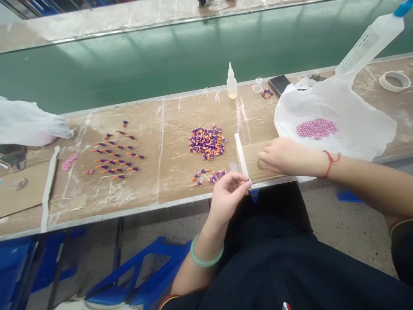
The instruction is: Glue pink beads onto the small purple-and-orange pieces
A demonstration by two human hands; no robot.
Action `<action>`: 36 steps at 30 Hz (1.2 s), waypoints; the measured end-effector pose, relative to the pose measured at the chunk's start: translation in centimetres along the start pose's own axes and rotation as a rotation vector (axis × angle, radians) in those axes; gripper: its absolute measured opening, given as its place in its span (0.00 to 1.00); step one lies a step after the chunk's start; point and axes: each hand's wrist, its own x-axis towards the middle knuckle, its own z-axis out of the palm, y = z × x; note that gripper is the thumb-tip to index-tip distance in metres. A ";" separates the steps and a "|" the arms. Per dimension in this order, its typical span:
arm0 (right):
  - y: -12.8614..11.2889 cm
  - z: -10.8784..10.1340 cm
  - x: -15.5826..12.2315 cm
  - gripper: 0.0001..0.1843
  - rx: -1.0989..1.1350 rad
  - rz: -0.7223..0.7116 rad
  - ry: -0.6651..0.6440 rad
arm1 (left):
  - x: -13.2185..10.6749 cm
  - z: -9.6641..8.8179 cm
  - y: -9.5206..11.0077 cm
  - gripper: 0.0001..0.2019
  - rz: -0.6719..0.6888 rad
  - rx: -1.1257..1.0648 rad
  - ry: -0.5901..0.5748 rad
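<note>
Low in the middle of the frame, the left hand [227, 196] pinches a tiny purple-and-orange piece [245, 182] between thumb and fingertips, held just off the near edge of the workbench [167, 125], apparently so it stays steady and close to the eye. The right hand [279, 156] lies knuckles up on the bench just right of centre, fingers curled over a small ring [261, 165]; whether it grips anything I cannot tell. A white strip [241, 155] lies between the hands, within easy reach of both. At centre sits a heap of purple-and-orange pieces [207, 142], with a few loose ones [209, 175] pulled nearer the edge, probably as the working supply. To the left, single pieces [114, 155] lie spaced out in rows, likely kept apart so they do not touch. A small squeeze bottle [231, 82] stands upright behind the heap. On the right, a white plastic sheet [355, 125] keeps a little mound of pink beads [316, 128] together.
</note>
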 end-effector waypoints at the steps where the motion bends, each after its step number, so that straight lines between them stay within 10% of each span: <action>1: 0.0 0.1 -0.1 0.14 0.031 0.008 0.048 | 0.0 0.1 0.0 0.10 -0.003 -0.013 0.004; 6: -0.7 -0.7 -1.6 0.12 0.626 0.068 0.353 | -0.1 0.8 1.1 0.11 0.033 -0.154 -0.016; 11: -2.1 -2.4 -3.0 0.09 1.174 0.032 0.344 | -0.6 1.9 2.9 0.12 0.072 -0.298 -0.084; 36: -3.3 -3.0 -3.9 0.06 1.187 0.004 0.505 | -1.1 2.5 3.5 0.09 0.222 -0.266 -0.119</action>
